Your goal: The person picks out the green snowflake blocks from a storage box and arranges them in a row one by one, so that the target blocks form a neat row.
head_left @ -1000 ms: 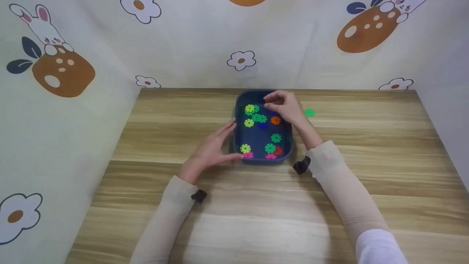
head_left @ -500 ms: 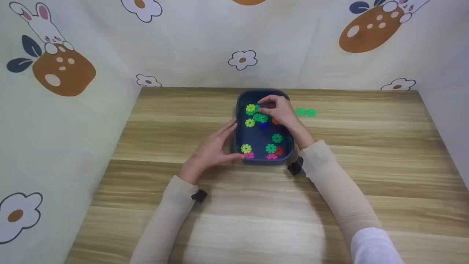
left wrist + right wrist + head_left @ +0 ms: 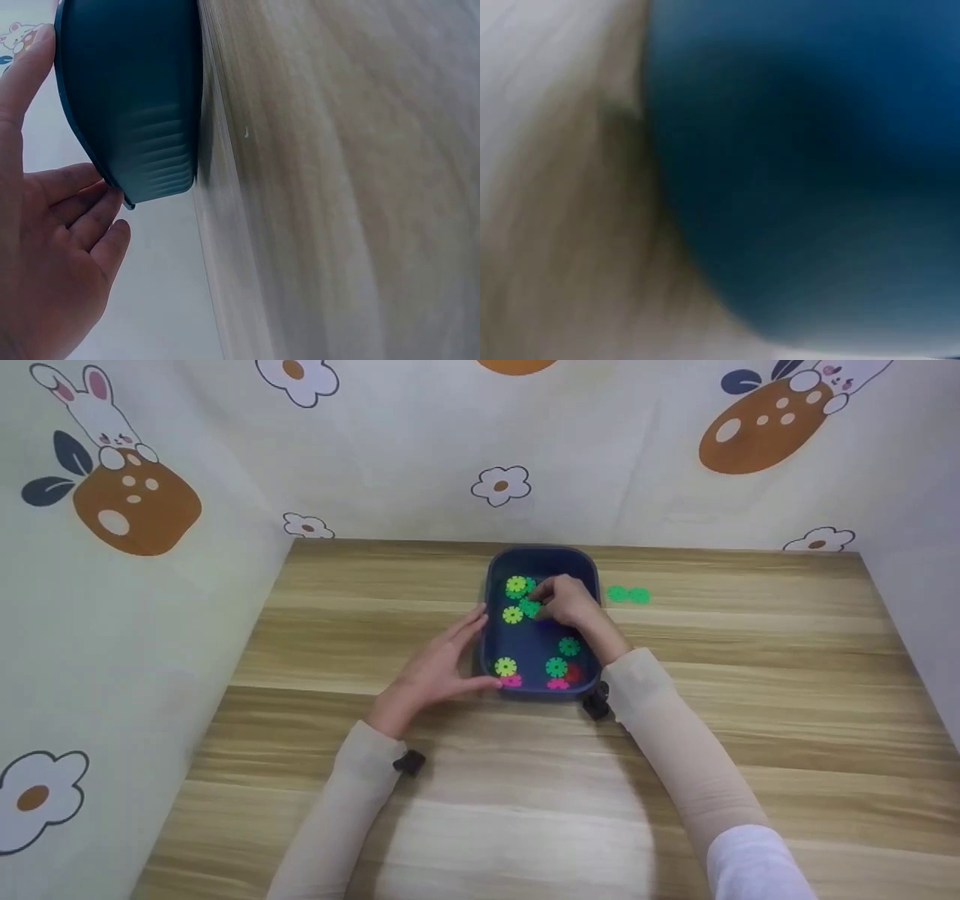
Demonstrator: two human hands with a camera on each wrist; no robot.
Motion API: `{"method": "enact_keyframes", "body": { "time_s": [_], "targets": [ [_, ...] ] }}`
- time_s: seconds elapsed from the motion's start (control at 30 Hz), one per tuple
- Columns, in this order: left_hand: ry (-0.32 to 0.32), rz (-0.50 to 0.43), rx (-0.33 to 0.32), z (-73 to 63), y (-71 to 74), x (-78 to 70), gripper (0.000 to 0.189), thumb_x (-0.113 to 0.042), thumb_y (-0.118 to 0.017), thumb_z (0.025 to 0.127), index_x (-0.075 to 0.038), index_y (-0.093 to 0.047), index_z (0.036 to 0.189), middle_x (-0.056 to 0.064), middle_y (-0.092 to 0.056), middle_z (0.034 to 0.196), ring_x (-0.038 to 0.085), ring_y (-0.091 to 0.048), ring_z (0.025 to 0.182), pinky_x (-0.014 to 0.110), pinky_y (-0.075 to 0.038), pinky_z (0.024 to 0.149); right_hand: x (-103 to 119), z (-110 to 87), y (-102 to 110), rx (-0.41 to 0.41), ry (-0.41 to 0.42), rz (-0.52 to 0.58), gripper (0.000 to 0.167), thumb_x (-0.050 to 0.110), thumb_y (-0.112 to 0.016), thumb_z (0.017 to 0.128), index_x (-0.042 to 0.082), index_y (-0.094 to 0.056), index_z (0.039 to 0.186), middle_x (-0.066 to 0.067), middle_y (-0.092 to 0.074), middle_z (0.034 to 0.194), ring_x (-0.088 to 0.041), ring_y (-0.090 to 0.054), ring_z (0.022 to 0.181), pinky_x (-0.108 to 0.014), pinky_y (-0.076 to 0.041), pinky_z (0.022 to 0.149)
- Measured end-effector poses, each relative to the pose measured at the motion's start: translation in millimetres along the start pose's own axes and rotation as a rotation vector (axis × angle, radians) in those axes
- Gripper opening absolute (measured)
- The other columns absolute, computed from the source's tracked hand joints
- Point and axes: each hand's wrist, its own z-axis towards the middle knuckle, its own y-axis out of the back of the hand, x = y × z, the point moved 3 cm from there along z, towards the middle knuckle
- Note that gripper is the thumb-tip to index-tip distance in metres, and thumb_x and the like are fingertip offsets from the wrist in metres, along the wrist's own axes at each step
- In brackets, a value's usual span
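Observation:
A dark blue tray (image 3: 525, 649) stands on the wooden table, holding small notched plastic discs. My left hand (image 3: 427, 671) is spread along its left side, thumb at the near corner and fingertips at the rim. In the left wrist view, that hand (image 3: 64, 247) touches the rim of the tray (image 3: 135, 90) with its fingers extended. My right hand (image 3: 568, 601) reaches down into the tray, fingers bent over green discs (image 3: 529, 607); whether it pinches one is hidden. The right wrist view is blurred, mostly showing the tray wall (image 3: 795, 210).
Two green discs (image 3: 628, 595) lie side by side on the table right of the tray. Inside are yellow discs (image 3: 512, 615), pink discs (image 3: 557, 684), a red disc (image 3: 573, 673) and more green discs (image 3: 556, 667). A patterned cloth wall (image 3: 397, 457) rises behind the table.
My right hand has moved left and lower inside the tray toward the green discs, covering the orange disc. A second green disc on the table came into view. My left hand stays at the rim.

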Motion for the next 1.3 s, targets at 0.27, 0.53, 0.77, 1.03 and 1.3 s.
{"method": "enact_keyframes", "body": {
  "time_s": [0.27,0.53,0.77,1.03,1.3],
  "targets": [
    [-0.028,0.024,-0.002,1.3,0.3,-0.5,0.104,-0.064,-0.075,0.077,-0.021,-0.028,0.159,-0.013,-0.014,0.168,0.021,-0.028,0.153,0.048,-0.034,0.121,0.1,0.0,-4.8,-0.018,0.068,-0.076,0.030,-0.002,-0.076,0.081,0.002,-0.074,0.110,-0.017,-0.071,0.110,-0.024,-0.061,0.097,-0.039,-0.056,0.090],
    [-0.012,0.023,-0.002,0.9,0.8,-0.9,0.103,-0.063,-0.076,0.077,-0.024,-0.026,0.159,-0.014,-0.014,0.168,0.023,-0.028,0.153,0.050,-0.033,0.121,0.6,2.0,-7.5,0.014,0.077,-0.054,0.028,-0.001,-0.077,0.082,0.005,-0.073,0.108,-0.014,-0.070,0.108,-0.024,-0.062,0.097,-0.040,-0.056,0.091],
    [-0.020,0.028,-0.002,1.5,0.9,-1.1,0.103,-0.062,-0.076,0.078,-0.022,-0.027,0.159,-0.013,-0.014,0.168,0.024,-0.028,0.153,0.051,-0.033,0.121,2.5,2.3,-8.1,0.022,0.129,-0.029,0.027,0.000,-0.077,0.083,0.007,-0.076,0.108,-0.013,-0.073,0.105,-0.023,-0.063,0.094,-0.037,-0.056,0.088],
    [-0.017,0.035,0.005,1.3,0.5,-1.2,0.102,-0.064,-0.074,0.078,-0.023,-0.026,0.159,-0.013,-0.014,0.168,0.023,-0.027,0.153,0.050,-0.032,0.121,3.6,0.8,-7.3,0.011,0.179,-0.008,0.020,0.003,-0.077,0.085,0.009,-0.078,0.104,-0.011,-0.076,0.100,-0.021,-0.069,0.091,-0.036,-0.058,0.086],
    [-0.036,0.000,-0.005,0.9,0.0,-0.1,0.102,-0.060,-0.076,0.079,-0.020,-0.028,0.158,-0.013,-0.015,0.168,0.022,-0.027,0.153,0.049,-0.031,0.122,4.9,-1.0,-7.3,-0.013,0.243,0.011,0.017,0.004,-0.075,0.084,0.008,-0.080,0.100,-0.012,-0.077,0.094,-0.017,-0.066,0.082,-0.030,-0.054,0.078]
  ]
}}
